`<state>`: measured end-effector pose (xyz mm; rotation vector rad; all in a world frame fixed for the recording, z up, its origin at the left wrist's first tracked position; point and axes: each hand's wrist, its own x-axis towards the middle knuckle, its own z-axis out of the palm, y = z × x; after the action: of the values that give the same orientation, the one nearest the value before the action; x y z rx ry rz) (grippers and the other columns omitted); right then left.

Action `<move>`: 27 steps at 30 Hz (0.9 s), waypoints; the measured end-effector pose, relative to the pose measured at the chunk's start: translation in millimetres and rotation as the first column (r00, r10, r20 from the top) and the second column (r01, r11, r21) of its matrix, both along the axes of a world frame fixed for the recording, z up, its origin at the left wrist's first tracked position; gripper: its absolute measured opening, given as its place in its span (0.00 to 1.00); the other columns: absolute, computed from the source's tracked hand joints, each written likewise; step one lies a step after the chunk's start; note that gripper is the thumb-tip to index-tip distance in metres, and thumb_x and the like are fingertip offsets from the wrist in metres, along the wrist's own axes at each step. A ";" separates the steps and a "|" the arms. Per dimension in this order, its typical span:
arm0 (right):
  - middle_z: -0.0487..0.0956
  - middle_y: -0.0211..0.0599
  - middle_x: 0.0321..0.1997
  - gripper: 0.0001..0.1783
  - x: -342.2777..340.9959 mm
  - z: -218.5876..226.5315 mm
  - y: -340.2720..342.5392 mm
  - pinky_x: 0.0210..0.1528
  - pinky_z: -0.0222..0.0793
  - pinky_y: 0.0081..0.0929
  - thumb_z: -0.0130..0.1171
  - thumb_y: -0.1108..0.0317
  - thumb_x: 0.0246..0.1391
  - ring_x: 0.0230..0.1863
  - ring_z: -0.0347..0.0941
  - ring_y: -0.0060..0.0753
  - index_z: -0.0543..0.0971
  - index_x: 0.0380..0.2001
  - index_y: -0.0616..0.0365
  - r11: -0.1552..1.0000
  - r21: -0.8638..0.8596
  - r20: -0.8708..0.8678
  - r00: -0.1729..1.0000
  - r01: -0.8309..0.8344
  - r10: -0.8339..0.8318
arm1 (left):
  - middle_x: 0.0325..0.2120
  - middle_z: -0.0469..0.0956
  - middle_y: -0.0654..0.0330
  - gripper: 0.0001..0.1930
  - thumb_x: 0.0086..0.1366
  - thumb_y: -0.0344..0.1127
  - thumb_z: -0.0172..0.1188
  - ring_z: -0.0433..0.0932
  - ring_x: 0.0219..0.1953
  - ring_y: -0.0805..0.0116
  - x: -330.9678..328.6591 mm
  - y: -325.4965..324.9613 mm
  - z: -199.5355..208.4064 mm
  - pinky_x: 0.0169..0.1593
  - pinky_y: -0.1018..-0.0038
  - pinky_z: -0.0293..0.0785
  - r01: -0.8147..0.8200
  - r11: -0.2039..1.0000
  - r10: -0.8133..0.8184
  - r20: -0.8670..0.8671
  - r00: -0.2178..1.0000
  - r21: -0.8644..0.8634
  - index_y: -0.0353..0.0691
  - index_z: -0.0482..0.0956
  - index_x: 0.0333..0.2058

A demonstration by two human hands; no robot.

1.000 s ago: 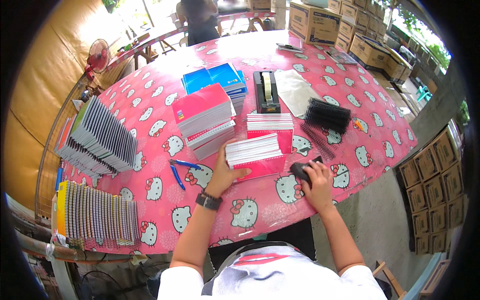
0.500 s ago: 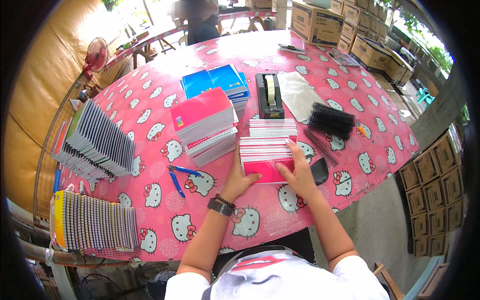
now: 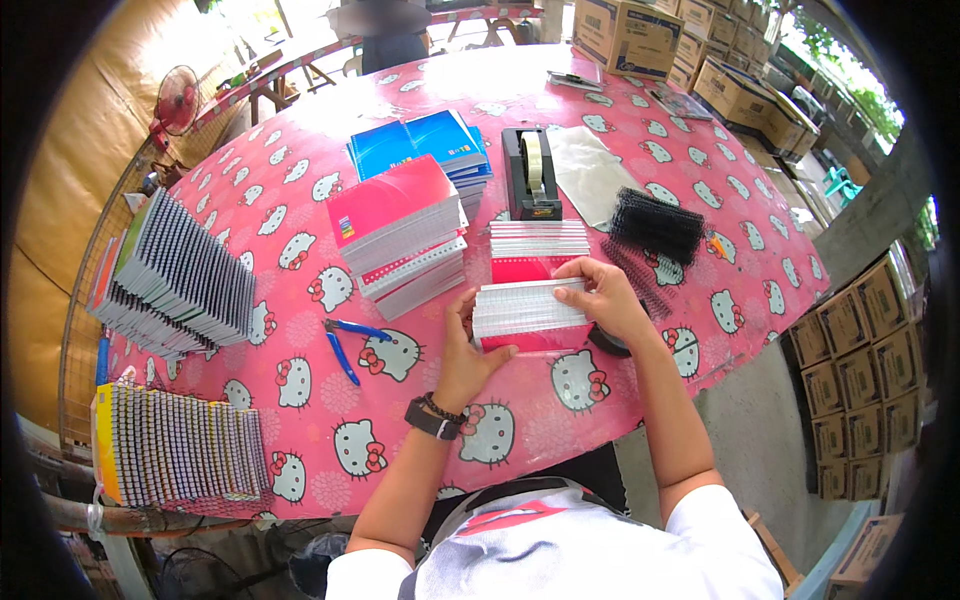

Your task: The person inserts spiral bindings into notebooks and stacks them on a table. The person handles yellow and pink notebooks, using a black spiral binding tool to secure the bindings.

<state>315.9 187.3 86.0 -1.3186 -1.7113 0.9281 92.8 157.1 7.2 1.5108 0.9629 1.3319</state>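
Pink plastic covers the broad table, with a tall stack of black-spiral notebooks on its left and a yellow-covered stack nearer the person. Toward the middle stands a red notebook pile, slightly uneven; a knock from the left arm could make it slide. The held stack, white page edges up, is just right of that pile, above the table's near side. The left hand wraps its left end, thumb at the front; the right hand grips its far right corner; they sit apart. Unequal pressure could let the booklets fan out or slip. Black coils beyond might tangle if brushed. Blue-handled cutters could catch the left sleeveless forearm if it swung outward.
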 end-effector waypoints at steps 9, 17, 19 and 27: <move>0.78 0.31 0.34 0.13 15.2 -31.1 22.3 0.40 0.68 0.16 0.66 0.73 0.49 0.34 0.72 0.18 0.75 0.38 0.63 0.981 -0.181 -0.466 0.872 0.073 -0.151 | 0.50 0.65 0.57 0.39 0.41 0.18 0.72 0.69 0.53 0.66 2.3 4.0 -7.5 0.54 0.70 0.70 -0.056 0.995 0.060 -0.054 0.997 0.086 0.40 0.60 0.52; 0.78 0.32 0.38 0.16 18.0 -25.6 5.8 0.44 0.69 0.19 0.62 0.76 0.51 0.39 0.73 0.19 0.74 0.44 0.62 0.970 -0.242 -0.533 0.839 -0.029 -0.108 | 0.46 0.66 0.56 0.47 0.38 0.22 0.74 0.70 0.49 0.64 2.2 0.7 0.2 0.51 0.69 0.70 -0.078 0.995 0.082 -0.063 0.995 0.066 0.39 0.58 0.58; 0.78 0.34 0.39 0.16 21.1 -28.5 4.1 0.45 0.69 0.21 0.61 0.78 0.50 0.40 0.74 0.21 0.74 0.44 0.61 0.966 -0.248 -0.608 0.789 -0.078 -0.092 | 0.46 0.66 0.55 0.50 0.38 0.23 0.74 0.69 0.51 0.63 4.9 -1.5 9.4 0.53 0.69 0.69 -0.098 0.992 0.102 -0.055 0.993 0.077 0.39 0.56 0.61; 0.78 0.32 0.38 0.15 26.8 -32.5 7.1 0.47 0.67 0.19 0.61 0.81 0.48 0.37 0.73 0.21 0.75 0.41 0.60 0.977 -0.212 -0.844 0.505 -0.008 -0.178 | 0.50 0.69 0.56 0.49 0.39 0.27 0.76 0.69 0.55 0.63 -1.6 7.3 -2.5 0.57 0.69 0.67 0.069 0.997 -0.062 -0.178 0.982 0.036 0.40 0.58 0.61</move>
<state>342.7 194.4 53.5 -0.7671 -0.7520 1.4057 91.2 164.4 4.8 1.7005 0.9917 1.1933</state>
